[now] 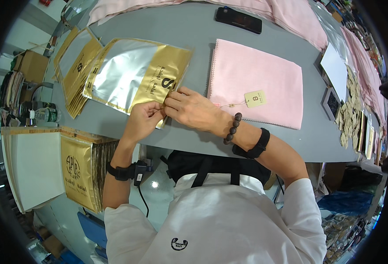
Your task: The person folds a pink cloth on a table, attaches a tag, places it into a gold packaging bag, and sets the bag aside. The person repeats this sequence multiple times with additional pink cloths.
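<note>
A flat gold and silver packaging bag (121,70) lies slanted on the table in front of me. My left hand (143,121) is closed, thumb and fingertips pinching at the bag's near right edge. Right beside it, my right hand (192,108) has its fingers curled over the same edge, fingertips meeting the left hand's. The exact grip under the fingers is partly hidden. Right of the bag lies a folded pink cloth (255,66) with a stitched edge. A small pale gold tag (255,98) on a string rests on the cloth; my right wrist passes close to its near left corner.
More gold bags (77,70) are fanned in a stack at the left. A black phone (239,20) lies at the back, near pink fabric (286,17) along the far edge. Many small tags (351,105) pile up at the right. A box of gold bags (77,169) stands lower left, near a plastic bottle (46,115).
</note>
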The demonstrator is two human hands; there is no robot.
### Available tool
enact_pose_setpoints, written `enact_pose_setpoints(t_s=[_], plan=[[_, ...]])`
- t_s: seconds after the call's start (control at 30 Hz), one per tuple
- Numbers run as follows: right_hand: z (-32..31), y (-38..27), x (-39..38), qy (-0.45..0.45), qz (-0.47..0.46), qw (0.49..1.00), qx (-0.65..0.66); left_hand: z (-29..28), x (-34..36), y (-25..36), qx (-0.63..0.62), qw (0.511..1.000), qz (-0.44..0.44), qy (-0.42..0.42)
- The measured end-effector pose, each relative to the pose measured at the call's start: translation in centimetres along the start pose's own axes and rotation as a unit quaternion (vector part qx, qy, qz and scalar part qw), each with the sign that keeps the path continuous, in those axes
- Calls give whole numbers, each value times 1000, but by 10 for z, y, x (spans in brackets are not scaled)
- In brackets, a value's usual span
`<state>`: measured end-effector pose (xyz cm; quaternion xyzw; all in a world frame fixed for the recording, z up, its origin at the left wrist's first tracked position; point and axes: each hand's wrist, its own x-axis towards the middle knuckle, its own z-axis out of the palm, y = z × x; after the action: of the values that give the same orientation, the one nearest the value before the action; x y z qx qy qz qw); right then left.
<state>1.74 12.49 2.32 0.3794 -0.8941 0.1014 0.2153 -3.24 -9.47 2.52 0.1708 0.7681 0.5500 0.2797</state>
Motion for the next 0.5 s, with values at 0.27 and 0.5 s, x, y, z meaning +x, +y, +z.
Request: enact_pose_setpoints(t_s=[0.27, 0.5], plan=[[-2, 0, -2, -39, 58, 995, 75, 13, -8, -9, 80, 989, -10, 122], [-42, 71, -10, -105, 268, 948, 135, 28, -22, 6, 249, 953, 107, 138]])
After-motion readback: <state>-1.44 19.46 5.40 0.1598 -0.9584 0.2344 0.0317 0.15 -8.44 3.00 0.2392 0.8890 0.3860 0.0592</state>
